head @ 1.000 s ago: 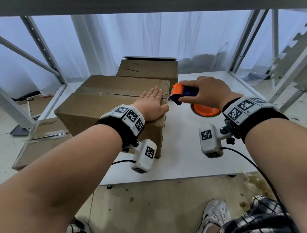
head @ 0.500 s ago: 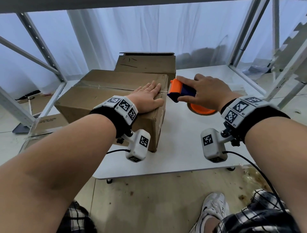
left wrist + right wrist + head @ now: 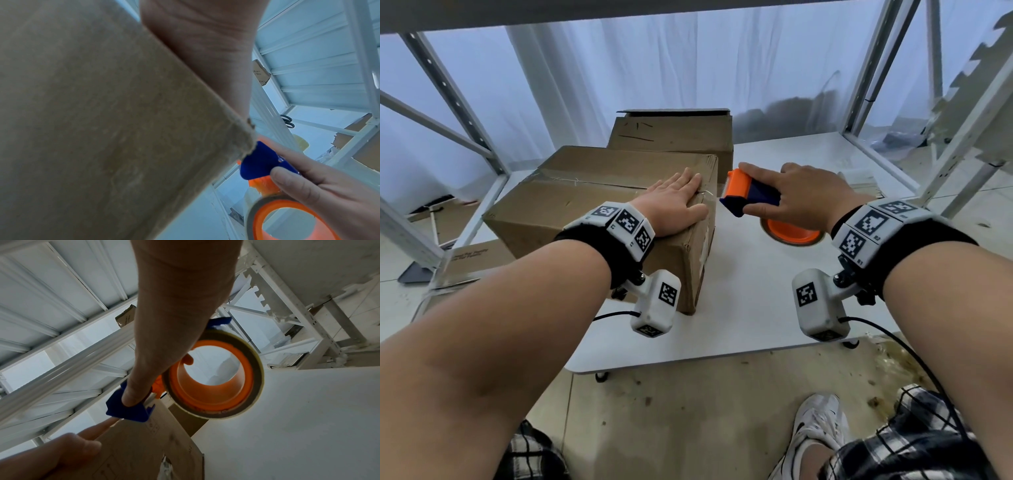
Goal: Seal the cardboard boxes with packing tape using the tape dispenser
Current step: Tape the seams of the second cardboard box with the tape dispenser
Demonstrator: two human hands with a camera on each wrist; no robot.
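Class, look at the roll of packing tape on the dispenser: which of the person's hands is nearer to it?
Right. The right hand grips the tape dispenser carrying the tape roll; the left hand lies flat on the cardboard box, beside it.

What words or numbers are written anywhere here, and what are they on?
"R2": right wristband, tiny print.
"R1": same wristband, lower down.
Print on the flat cardboard by the floor: too blurred.
Letters on the cardboard scrap overhead: too blurred.
Label on the box side: unreadable.
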